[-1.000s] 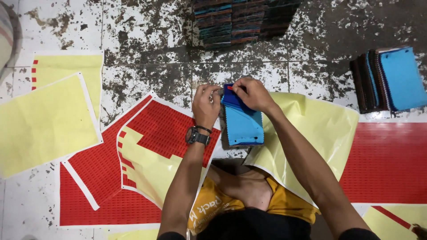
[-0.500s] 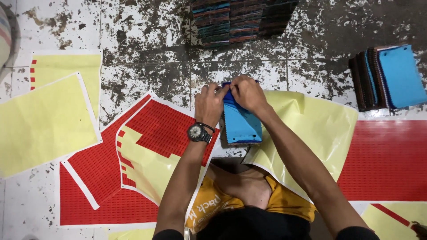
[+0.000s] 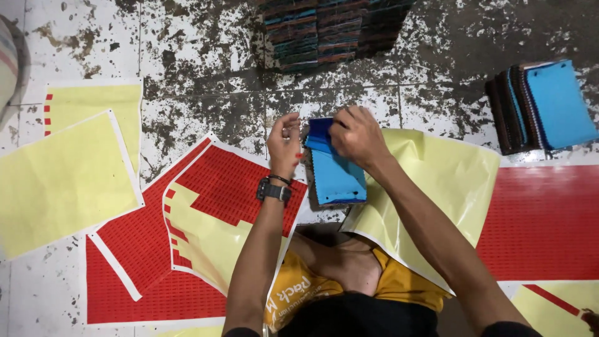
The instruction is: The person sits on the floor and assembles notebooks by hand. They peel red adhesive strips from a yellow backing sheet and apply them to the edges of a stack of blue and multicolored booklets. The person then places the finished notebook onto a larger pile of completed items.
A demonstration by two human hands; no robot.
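Now we see that our left hand (image 3: 285,145) has moved a little away from the blue booklet (image 3: 334,170); it is half curled with the fingers pinched together, but we cannot tell if it holds anything. Our right hand (image 3: 355,134) still presses on the booklet's dark blue top edge. The booklet lies on the floor (image 3: 187,56) in front of us, between the red sticker sheet (image 3: 212,181) and the yellow backing sheet (image 3: 437,181), so the top edge looks close to done.

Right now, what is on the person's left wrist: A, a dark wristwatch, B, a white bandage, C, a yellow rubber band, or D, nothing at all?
A: a dark wristwatch with a thin bracelet beside it sits on the wrist below the left hand, next to the blue swatch booklet that both hands are working on.
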